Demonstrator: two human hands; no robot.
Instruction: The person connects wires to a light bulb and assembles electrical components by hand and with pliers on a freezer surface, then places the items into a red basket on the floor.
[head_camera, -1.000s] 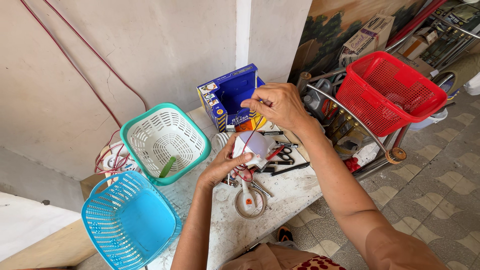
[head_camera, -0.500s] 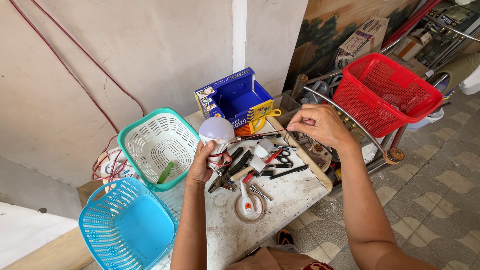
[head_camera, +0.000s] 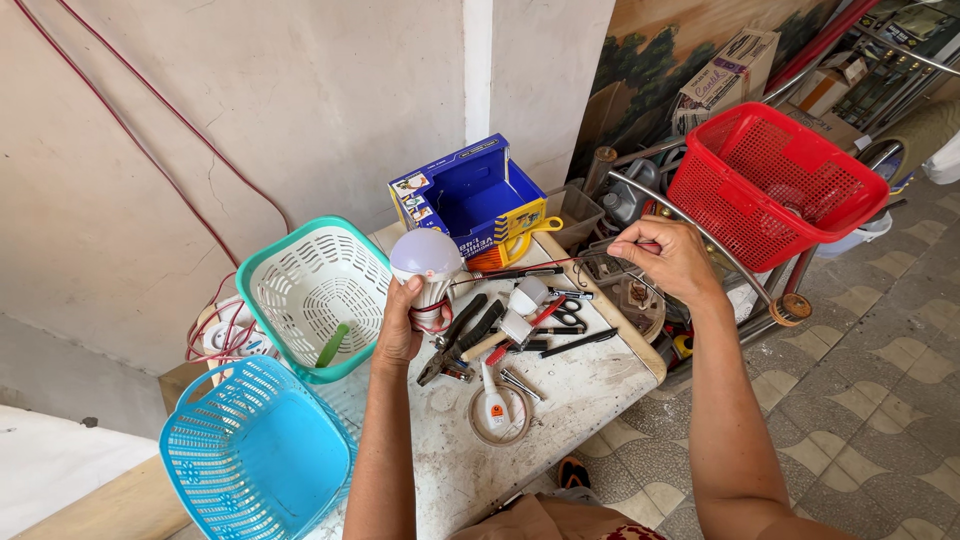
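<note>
The left hand (head_camera: 400, 325) is closed around the neck of a white bulb (head_camera: 426, 262), holding it upright with the dome on top; red wire is wound round the base just beside the fingers. The right hand (head_camera: 672, 262) is pinched nearly shut, thumb and fingertips gripping the end of a thin wire (head_camera: 545, 266) that runs taut across to the bulb. Both hands hover above a small white table (head_camera: 580, 385).

Below and between the hands lie pliers (head_camera: 455, 340), a hammer (head_camera: 500, 335), scissors (head_camera: 568, 312) and a roll of tape (head_camera: 500, 415) with a small tube on it, all crowded together. Just left of the left hand sits a teal basket (head_camera: 320, 290), with a blue basket (head_camera: 255, 455) nearer the person. Behind the bulb stands an open blue box (head_camera: 470, 200). Beyond the right hand is a red basket (head_camera: 775, 185) on a metal rack. The table's right edge lies under the right wrist, with open tiled floor (head_camera: 870, 400) beyond it.
</note>
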